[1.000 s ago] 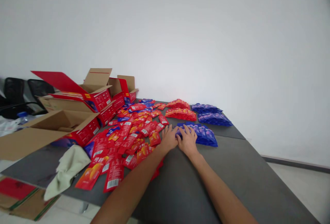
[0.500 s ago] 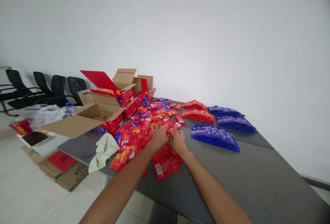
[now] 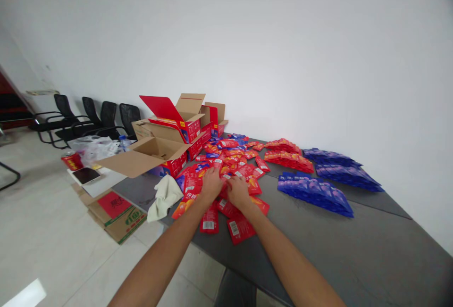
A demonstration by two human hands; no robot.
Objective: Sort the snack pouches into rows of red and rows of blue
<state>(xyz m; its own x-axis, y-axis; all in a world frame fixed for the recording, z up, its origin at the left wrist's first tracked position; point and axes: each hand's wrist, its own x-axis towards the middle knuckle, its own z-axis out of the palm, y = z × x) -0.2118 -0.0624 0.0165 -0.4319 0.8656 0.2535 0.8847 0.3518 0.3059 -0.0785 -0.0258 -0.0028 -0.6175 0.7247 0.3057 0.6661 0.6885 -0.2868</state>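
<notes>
The white wall (image 3: pixel 269 47) fills most of the upper frame. Below it, the dark grey table (image 3: pixel 339 250) stretches from the centre to the lower right corner. Several red and brown boxes (image 3: pixel 193 130), with their flaps open, stand left of the centre. Behind them, at the left, black chairs (image 3: pixel 108 113) are placed along the wall. The loose pile of red packets (image 3: pixel 244 170), with some blue ones among them, spreads in the middle of the frame, on the table. A cardboard carton (image 3: pixel 120 215) with a red patch is on the floor at the lower left.

At the right of the frame lie overlapping rows of blue packets (image 3: pixel 314 194), and nearer to the centre are two rows of orange-red packets (image 3: pixel 288 161). A clear plastic bag (image 3: pixel 97 149) is at the left, and a pale cloth (image 3: pixel 165 196) rests on the table edge, beside the pile.

Both hands are over the pile, close together. The left hand (image 3: pixel 212 183) and the right hand (image 3: pixel 239 191) have bent fingers among the red packets; I cannot tell if either one grasps a packet. At the far left are a phone (image 3: pixel 86 175) and a red can (image 3: pixel 72 161).
</notes>
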